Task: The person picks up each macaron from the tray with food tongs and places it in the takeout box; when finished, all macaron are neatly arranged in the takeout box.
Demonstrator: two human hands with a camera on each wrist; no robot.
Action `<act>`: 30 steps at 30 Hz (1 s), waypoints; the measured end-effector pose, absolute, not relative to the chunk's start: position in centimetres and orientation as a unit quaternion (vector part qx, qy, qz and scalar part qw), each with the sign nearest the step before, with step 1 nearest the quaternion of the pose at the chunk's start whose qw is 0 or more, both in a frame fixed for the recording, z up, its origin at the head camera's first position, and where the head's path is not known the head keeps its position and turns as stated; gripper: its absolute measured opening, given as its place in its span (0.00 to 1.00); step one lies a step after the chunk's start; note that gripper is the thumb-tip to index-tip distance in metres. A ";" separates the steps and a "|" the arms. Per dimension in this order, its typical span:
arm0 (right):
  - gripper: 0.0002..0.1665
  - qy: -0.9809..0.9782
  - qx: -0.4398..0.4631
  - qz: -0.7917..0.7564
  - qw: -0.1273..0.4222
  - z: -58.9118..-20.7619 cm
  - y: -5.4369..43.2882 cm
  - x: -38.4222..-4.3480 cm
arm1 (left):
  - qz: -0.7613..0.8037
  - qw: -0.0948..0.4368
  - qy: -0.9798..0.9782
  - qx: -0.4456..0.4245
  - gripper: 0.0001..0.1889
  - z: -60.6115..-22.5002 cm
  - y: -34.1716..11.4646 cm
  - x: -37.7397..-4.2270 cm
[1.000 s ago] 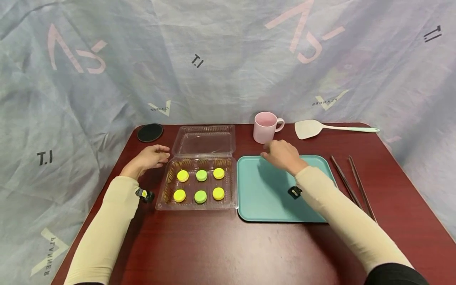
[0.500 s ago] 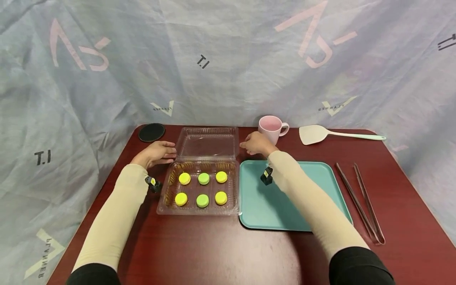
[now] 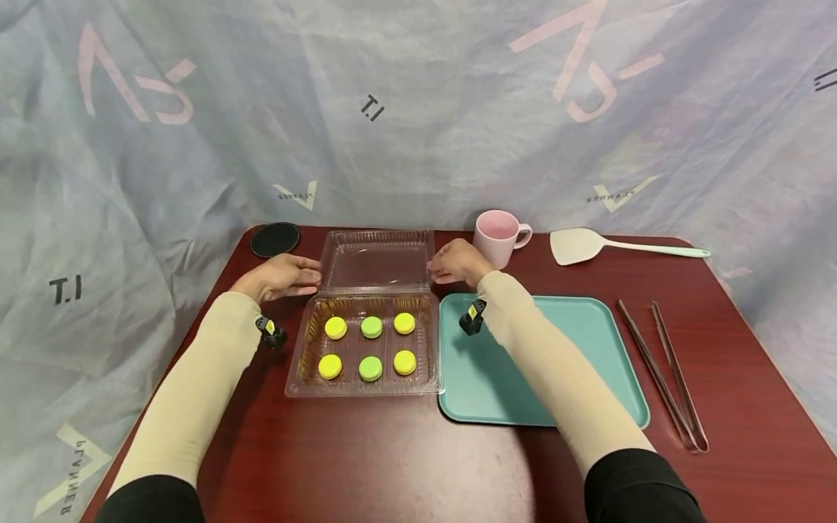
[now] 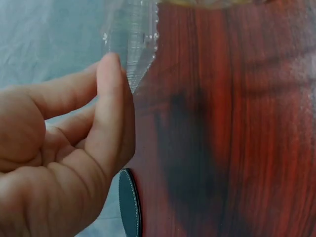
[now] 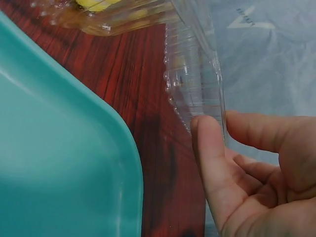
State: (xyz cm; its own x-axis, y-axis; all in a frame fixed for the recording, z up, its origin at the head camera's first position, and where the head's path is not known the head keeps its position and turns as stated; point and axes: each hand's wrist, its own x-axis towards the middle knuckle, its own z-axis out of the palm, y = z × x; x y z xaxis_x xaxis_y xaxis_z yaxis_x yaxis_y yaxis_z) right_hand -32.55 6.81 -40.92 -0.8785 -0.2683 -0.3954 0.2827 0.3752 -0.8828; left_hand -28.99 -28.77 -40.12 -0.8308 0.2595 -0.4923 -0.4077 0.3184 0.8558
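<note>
A clear plastic clamshell box (image 3: 297,385) lies on the table, its lid (image 3: 378,263) folded back behind the base. Several yellow macarons (image 3: 336,327) and green macarons (image 3: 371,327) sit in two rows inside. At the lid's left edge, my left hand (image 3: 280,278) has its thumb and fingers together; the left wrist view shows the lid's ribbed corner (image 4: 140,44) at the fingertips. My right hand (image 3: 460,263) pinches the opposite edge, thumb on one face and fingers on the other, as the right wrist view shows around the lid (image 5: 192,89).
A teal tray (image 3: 575,356) lies right of the box, under the right forearm. Behind it stand a pink mug (image 3: 495,240) and a white spatula (image 3: 575,246) lying flat. Metal tongs (image 3: 680,385) lie at the right, a black round coaster (image 3: 275,240) at the back left.
My right hand has moved left from above the tray, past the mug, to the lid's right edge. My left hand has come in to the lid's left edge. The macarons have not moved.
</note>
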 end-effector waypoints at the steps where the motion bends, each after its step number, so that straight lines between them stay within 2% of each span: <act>1: 0.10 0.792 0.007 -0.561 0.242 -40.8 6.9 -32.6 | 0.582 0.286 0.760 -0.048 0.30 -39.9 -28.8 -29.0; 15: 0.12 0.791 0.010 -0.574 0.212 -39.8 7.3 -31.8 | 0.599 0.246 0.761 -0.033 0.28 -39.3 -29.1 -28.7; 23: 0.13 0.762 0.003 -0.625 0.171 -39.5 7.5 -31.1 | 0.627 0.219 0.747 -0.013 0.21 -38.9 -29.2 -27.9; 30: 0.17 0.747 -0.026 -0.652 0.122 -39.1 7.7 -29.5 | 0.652 0.167 0.740 0.005 0.15 -39.5 -29.1 -26.9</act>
State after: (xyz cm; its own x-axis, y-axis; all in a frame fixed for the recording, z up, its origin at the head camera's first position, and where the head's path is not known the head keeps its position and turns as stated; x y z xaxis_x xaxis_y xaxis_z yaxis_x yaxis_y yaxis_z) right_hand -29.54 7.65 -39.12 -0.9687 -0.1985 -0.1492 0.1210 0.1474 -0.9817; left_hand -26.92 -29.06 -39.46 -0.9440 0.2249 -0.2416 -0.2113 0.1502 0.9658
